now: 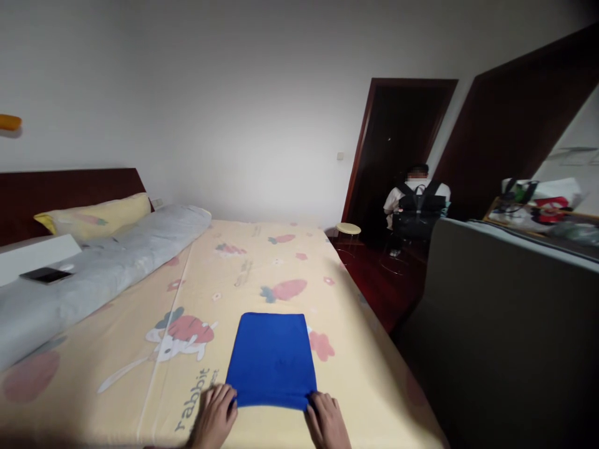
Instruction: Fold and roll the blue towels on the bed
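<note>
A blue folded cloth (274, 355) lies flat on the bed (243, 262), its near edge towards me. My left hand (216, 413) grips the near left corner with fingers curled and pressed together. At the near right corner, my right hand (327, 416) holds the cloth in the same way. Between the hands the near edge looks slightly creased. Under the cloth is a yellow sheet printed with rabbits, carrots and flowers.
A grey rolled quilt (154, 243) and a yellow pillow (103, 215) lie along the headboard (70, 187), with a dark flat device (47, 274) on the quilt. A round stool (349, 229) and a seated person (416, 199) are by the door. A dark panel (505, 324) stands right.
</note>
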Demonstrator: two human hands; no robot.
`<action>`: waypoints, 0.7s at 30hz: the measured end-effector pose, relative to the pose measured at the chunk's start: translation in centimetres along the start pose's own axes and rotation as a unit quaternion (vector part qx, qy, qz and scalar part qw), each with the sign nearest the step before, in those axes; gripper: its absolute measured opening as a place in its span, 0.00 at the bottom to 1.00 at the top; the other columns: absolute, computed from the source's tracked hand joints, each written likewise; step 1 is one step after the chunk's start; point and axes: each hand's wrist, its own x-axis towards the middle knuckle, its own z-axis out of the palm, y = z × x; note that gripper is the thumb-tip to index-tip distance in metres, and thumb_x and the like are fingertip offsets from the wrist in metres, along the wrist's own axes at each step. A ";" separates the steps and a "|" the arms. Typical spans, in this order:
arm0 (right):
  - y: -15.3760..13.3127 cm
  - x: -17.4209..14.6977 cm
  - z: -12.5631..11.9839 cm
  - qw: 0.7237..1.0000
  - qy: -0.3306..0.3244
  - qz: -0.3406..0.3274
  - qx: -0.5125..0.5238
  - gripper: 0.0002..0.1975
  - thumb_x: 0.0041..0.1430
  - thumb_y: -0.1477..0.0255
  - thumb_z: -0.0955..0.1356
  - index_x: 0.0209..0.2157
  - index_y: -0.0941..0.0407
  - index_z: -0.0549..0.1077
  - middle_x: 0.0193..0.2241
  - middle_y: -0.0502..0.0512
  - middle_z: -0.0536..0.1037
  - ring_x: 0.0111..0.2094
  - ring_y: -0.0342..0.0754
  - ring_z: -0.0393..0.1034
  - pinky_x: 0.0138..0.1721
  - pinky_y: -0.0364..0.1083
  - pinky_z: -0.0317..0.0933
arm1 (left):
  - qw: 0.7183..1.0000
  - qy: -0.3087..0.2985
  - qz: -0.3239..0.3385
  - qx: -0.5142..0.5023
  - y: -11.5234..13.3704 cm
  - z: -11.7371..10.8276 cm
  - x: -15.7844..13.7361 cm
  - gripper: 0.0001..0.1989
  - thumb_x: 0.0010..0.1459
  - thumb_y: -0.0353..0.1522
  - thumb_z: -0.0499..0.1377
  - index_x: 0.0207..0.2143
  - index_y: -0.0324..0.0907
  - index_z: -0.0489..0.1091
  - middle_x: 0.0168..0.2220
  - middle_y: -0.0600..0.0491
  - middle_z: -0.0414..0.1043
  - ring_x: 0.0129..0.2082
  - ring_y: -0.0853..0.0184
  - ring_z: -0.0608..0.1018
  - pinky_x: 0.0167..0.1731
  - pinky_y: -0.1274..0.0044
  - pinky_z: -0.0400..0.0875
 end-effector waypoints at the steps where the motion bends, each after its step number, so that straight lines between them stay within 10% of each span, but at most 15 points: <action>1: 0.0 0.0 -0.5 1.000 -0.012 0.003 0.011 0.10 0.63 0.68 0.63 0.46 0.49 0.68 0.40 0.52 0.76 0.38 0.48 0.69 0.40 0.48 0.62 | 1.000 0.007 0.001 -0.008 -0.4 0.2 -0.1 0.12 0.62 0.37 0.51 0.44 0.49 0.71 0.44 0.51 0.75 0.47 0.61 0.73 0.47 0.68 0.63; 9: -0.8 2.0 -2.1 0.981 -0.090 0.142 0.092 0.03 0.55 0.69 0.65 0.30 0.51 0.70 0.32 0.51 0.75 0.38 0.51 0.67 0.40 0.49 0.58 | 0.993 -0.081 -0.055 -0.068 0.2 -2.3 1.5 0.07 0.54 0.29 0.55 0.34 0.49 0.69 0.41 0.55 0.74 0.46 0.63 0.73 0.46 0.70 0.64; 21: 1.6 2.0 -1.8 0.968 -0.136 0.184 0.099 0.11 0.58 0.65 0.62 0.32 0.53 0.74 0.32 0.52 0.76 0.36 0.50 0.68 0.41 0.47 0.58 | 0.976 -0.160 -0.094 -0.117 -1.5 -3.1 2.3 0.09 0.53 0.29 0.54 0.35 0.48 0.71 0.35 0.58 0.77 0.37 0.69 0.76 0.40 0.80 0.65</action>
